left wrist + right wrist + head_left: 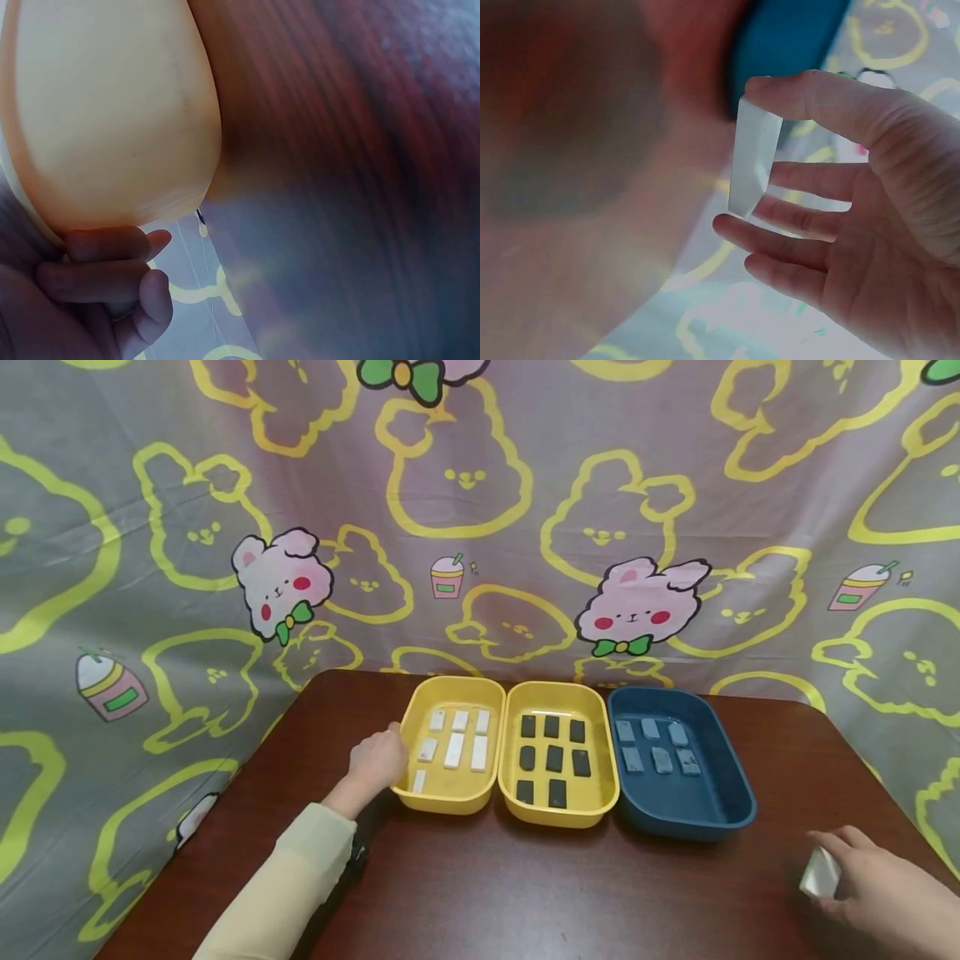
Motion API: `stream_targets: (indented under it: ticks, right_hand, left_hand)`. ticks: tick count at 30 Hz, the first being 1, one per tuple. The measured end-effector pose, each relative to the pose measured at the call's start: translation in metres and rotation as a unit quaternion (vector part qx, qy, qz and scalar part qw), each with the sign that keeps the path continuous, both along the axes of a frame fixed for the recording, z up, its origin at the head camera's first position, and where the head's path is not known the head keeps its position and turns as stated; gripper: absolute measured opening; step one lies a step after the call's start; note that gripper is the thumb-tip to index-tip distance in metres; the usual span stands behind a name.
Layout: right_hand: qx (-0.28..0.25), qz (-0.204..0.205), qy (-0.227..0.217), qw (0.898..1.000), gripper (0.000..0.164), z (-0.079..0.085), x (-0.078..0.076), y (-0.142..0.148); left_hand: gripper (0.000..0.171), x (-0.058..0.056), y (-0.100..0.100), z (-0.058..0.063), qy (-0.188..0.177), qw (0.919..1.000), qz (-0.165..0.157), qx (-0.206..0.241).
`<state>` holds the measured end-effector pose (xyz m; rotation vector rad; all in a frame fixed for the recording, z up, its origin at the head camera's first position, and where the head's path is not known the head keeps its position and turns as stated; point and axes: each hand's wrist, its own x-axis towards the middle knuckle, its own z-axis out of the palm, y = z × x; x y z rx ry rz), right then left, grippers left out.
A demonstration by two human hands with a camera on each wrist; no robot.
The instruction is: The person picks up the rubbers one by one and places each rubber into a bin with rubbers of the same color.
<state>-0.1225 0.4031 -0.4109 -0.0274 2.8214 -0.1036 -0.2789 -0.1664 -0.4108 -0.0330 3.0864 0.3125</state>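
Note:
My left hand (378, 758) grips the left rim of the yellow tray (447, 805) that holds several small white blocks (454, 749). In the left wrist view, my curled fingers (112, 281) lie against that tray's outer wall (120, 112). At the right side of the table, my right hand (873, 881) pinches a white rectangular block (821, 872). The right wrist view has this block (754, 157) between the thumb and the fingertips, held above the tabletop.
A second yellow tray (558, 817) stands in the middle with several black blocks (555, 758). Right of it is a blue tray (697, 828) with several grey-blue blocks (660, 760). All stand on a dark brown table (525, 893), before a patterned cloth (517, 568).

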Motion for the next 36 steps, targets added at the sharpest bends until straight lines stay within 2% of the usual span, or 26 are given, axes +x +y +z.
stream_targets:
  ticks: [4, 6, 11, 17, 20, 25, 36]
  right_hand:
    - [-0.037, 0.03, 0.089, 0.995, 0.073, 0.025, -0.013, -0.028]
    - [-0.058, 0.046, 0.117, 0.99, 0.074, 0.036, -0.021, -0.044]
    - [-0.106, 0.1, 0.144, 0.979, 0.077, 0.058, -0.039, -0.092]
    - [-0.123, 0.167, 0.184, 0.961, 0.075, 0.077, -0.056, -0.147]
    - [-0.125, 0.191, 0.196, 0.954, 0.073, 0.081, -0.064, -0.171]
    - [-0.141, 0.209, 0.179, 0.951, 0.07, 0.084, -0.071, -0.206]
    - [-0.148, 0.258, 0.18, 0.938, 0.066, 0.075, -0.087, -0.26]
  left_hand:
    - [0.04, 0.0, 0.0, 0.0, 0.0, 1.0, 0.0, 0.003]
    - [0.041, 0.001, 0.0, 0.0, 0.0, 1.0, 0.001, 0.005]
    - [0.04, 0.003, -0.001, -0.002, -0.008, 0.9999, 0.006, 0.012]
    - [0.039, 0.002, 0.0, -0.002, -0.005, 0.9998, 0.006, 0.016]
    - [0.038, 0.001, -0.001, -0.002, 0.002, 0.9999, 0.003, 0.014]
    - [0.038, 0.0, -0.001, -0.001, 0.002, 0.9999, 0.004, 0.013]
    - [0.039, 0.001, 0.001, 0.002, -0.006, 0.9997, 0.012, 0.019]
